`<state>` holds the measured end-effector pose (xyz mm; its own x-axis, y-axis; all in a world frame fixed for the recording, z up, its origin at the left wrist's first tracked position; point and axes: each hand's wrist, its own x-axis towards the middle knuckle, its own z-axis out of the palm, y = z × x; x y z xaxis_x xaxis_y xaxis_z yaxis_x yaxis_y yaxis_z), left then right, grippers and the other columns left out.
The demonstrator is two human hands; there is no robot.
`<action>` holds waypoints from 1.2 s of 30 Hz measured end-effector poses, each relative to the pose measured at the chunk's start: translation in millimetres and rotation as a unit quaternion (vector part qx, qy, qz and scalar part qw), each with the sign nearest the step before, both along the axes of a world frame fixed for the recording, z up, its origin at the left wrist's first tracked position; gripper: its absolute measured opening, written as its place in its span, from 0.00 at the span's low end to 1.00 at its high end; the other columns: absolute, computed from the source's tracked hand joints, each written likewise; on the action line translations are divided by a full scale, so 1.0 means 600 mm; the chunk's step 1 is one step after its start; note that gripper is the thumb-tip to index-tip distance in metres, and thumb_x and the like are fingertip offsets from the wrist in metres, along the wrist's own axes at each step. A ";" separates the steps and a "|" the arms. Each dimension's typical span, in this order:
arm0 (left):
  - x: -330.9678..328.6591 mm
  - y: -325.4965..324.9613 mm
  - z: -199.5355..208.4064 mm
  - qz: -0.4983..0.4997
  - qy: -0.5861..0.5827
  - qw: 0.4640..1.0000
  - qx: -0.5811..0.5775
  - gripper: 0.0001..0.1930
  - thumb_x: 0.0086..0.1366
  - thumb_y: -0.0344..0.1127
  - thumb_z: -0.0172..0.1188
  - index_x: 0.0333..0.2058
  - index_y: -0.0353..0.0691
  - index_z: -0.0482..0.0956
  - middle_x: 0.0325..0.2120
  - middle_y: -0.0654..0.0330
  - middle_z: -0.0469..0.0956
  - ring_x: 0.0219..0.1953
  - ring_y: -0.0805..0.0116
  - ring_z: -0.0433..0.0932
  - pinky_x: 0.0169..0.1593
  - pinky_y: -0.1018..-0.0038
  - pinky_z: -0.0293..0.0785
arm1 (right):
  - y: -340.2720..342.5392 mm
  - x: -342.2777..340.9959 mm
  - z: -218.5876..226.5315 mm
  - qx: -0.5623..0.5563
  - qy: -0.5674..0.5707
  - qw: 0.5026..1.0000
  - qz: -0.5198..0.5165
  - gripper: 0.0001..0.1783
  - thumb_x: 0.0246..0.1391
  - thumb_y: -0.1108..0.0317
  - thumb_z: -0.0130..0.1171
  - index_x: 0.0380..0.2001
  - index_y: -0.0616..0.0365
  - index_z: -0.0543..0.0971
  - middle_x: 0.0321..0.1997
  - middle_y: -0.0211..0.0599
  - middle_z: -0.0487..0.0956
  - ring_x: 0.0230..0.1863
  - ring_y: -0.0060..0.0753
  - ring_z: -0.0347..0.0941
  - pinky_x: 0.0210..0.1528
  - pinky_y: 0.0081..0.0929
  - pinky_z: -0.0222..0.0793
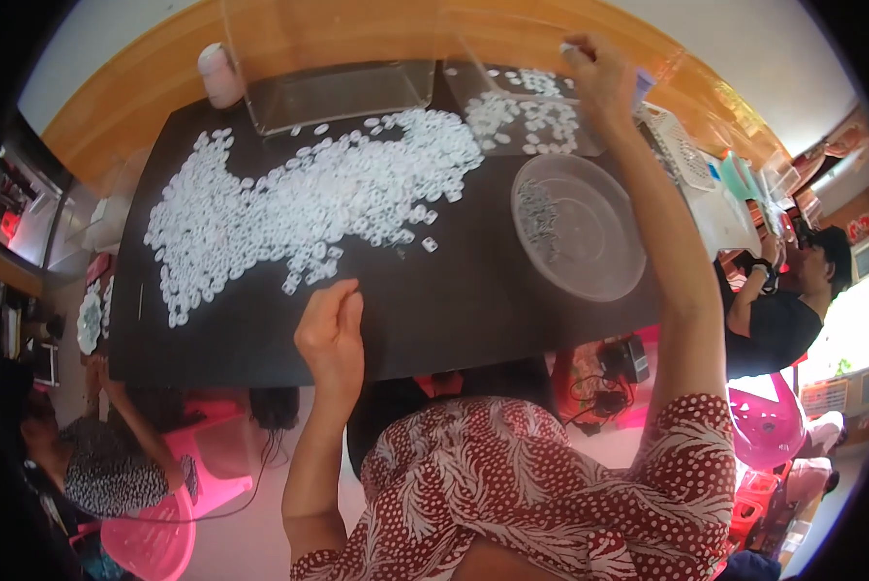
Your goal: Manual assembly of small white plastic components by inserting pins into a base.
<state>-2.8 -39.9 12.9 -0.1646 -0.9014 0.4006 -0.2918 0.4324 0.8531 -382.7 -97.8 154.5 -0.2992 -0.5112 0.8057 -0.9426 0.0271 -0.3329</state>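
Observation:
A wide heap of small white oval plastic pieces [318,198] covers the left and middle of the dark table [434,329]. My left hand [332,329] is closed near the heap's front edge, its fingertips pressed together; whatever they may hold is hidden. Stretched far forward, my right hand [601,82] pinches a small white plastic piece [568,47] above a clear plastic box [592,136] at the back. Similar white pieces lie scattered in that box. In front of it, a round translucent dish [594,232] has many tiny grey metal parts [538,218] along its left side.
Another clear box [338,97] stands at the table's back, beside a pink-and-white bottle [220,76]. White baskets [682,145] line the right side. One person [783,300] works at the right, another [115,460] at the lower left. Pink chairs [154,537] stand around.

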 end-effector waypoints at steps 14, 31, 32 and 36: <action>-0.012 -0.030 -0.015 -0.027 -0.044 0.999 -0.001 0.07 0.53 0.21 0.59 0.33 0.35 0.78 0.25 0.55 0.75 0.28 0.59 0.75 0.34 0.71 0.71 | 0.085 0.262 -0.202 0.152 0.017 0.940 0.306 0.06 0.39 0.75 0.62 0.26 0.57 0.79 0.25 0.40 0.76 0.32 0.44 0.71 0.34 0.34 0.68; 0.018 -0.016 -0.014 -0.020 0.034 0.998 0.049 0.06 0.55 0.22 0.59 0.34 0.33 0.78 0.23 0.59 0.74 0.23 0.73 0.71 0.30 0.78 0.68 | 0.080 0.325 -0.260 0.179 0.048 0.944 0.272 0.05 0.38 0.75 0.63 0.20 0.59 0.75 0.23 0.37 0.72 0.29 0.42 0.68 0.30 0.35 0.65; 0.018 -0.016 -0.014 -0.022 0.034 0.998 0.054 0.06 0.55 0.22 0.59 0.34 0.33 0.78 0.23 0.59 0.74 0.23 0.73 0.71 0.29 0.78 0.68 | 0.079 0.328 -0.260 0.189 0.035 0.945 0.263 0.06 0.38 0.75 0.62 0.19 0.60 0.74 0.23 0.40 0.72 0.30 0.45 0.69 0.30 0.38 0.65; 0.016 -0.017 -0.015 -0.016 0.022 0.999 0.040 0.06 0.55 0.22 0.59 0.34 0.33 0.78 0.23 0.58 0.74 0.23 0.71 0.72 0.30 0.77 0.68 | 0.078 0.334 -0.257 0.207 0.000 0.949 0.239 0.06 0.38 0.75 0.60 0.18 0.61 0.72 0.23 0.44 0.73 0.31 0.48 0.69 0.31 0.40 0.65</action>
